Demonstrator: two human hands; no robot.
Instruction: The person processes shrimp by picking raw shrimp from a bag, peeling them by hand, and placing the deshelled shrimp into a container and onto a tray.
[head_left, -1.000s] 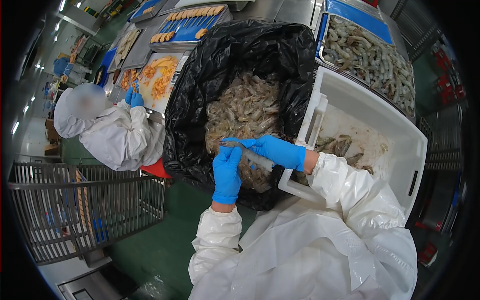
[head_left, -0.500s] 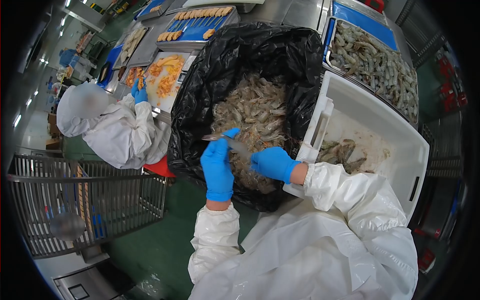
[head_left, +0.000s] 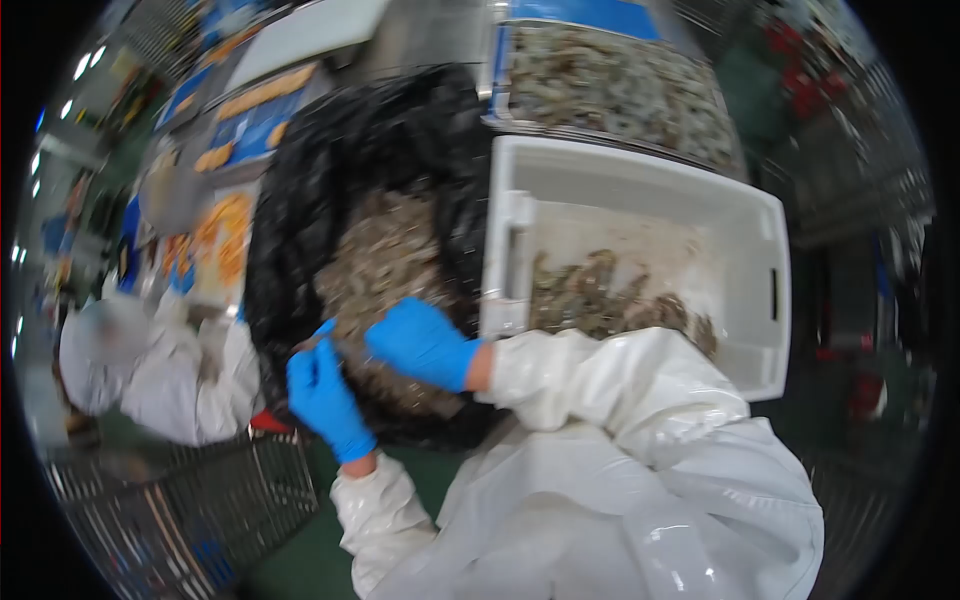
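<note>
With left hand [head_left: 324, 398], pinching a blurred shrimp [head_left: 308, 344] at the fingertips, above the left part of a black bag [head_left: 290, 215]. With right hand [head_left: 418, 342] curled over the shrimp heap [head_left: 385, 260] in that bag, cannot tell whether gripping anything. Beside the bag, can see a white tub [head_left: 640, 165] with more shrimp [head_left: 590, 292].

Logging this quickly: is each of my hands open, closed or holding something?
Left hand: closed, apparently pinching a shrimp, though blurred.
Right hand: curled closed; whether it holds anything cannot be told.
</note>
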